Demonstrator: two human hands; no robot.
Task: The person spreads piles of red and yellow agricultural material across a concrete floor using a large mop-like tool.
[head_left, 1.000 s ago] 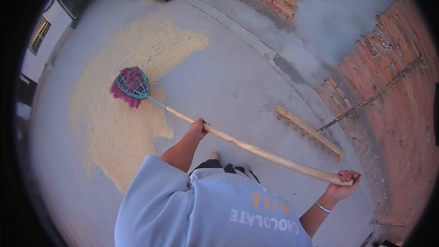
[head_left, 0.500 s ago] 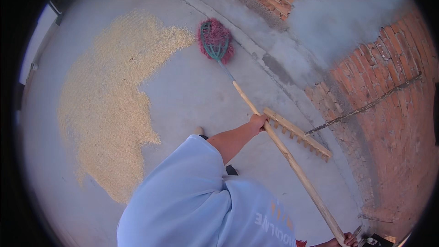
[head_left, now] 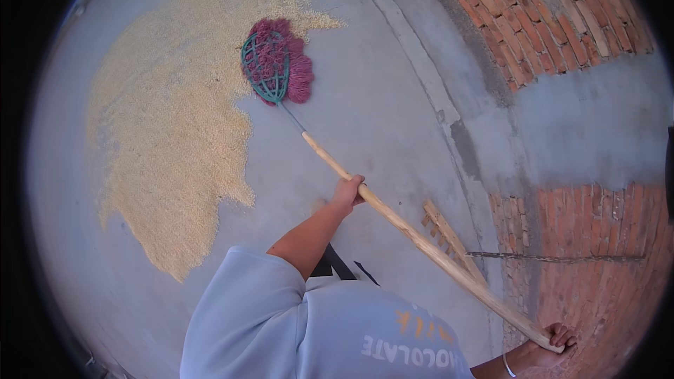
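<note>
A long-handled mop (head_left: 300, 84) with a shaggy purple-pink yarn head in a teal plastic frame lies across the view. My left hand (head_left: 349, 191) is closed around its wooden handle, toward the head end. At the lower right my right hand (head_left: 556, 338) is wrapped around the butt of that same handle, with a pale band at the wrist. The mop head touches or hangs just over the edge of a wide spread of pale yellow grain (head_left: 182, 126) on the concrete; which of these, I cannot tell.
A wooden rake head (head_left: 453, 238) with pegs lies right of the handle, partly hidden behind it. A brick wall (head_left: 597, 295) with a grey plastered patch (head_left: 597, 123) runs along the right. A thin dark bar or chain (head_left: 562, 258) reaches from the rake toward it.
The mop head has moved left, from bare concrete to the grain's edge. Both hands keep hold of the handle. My view has turned, shifting the wall and rake.
</note>
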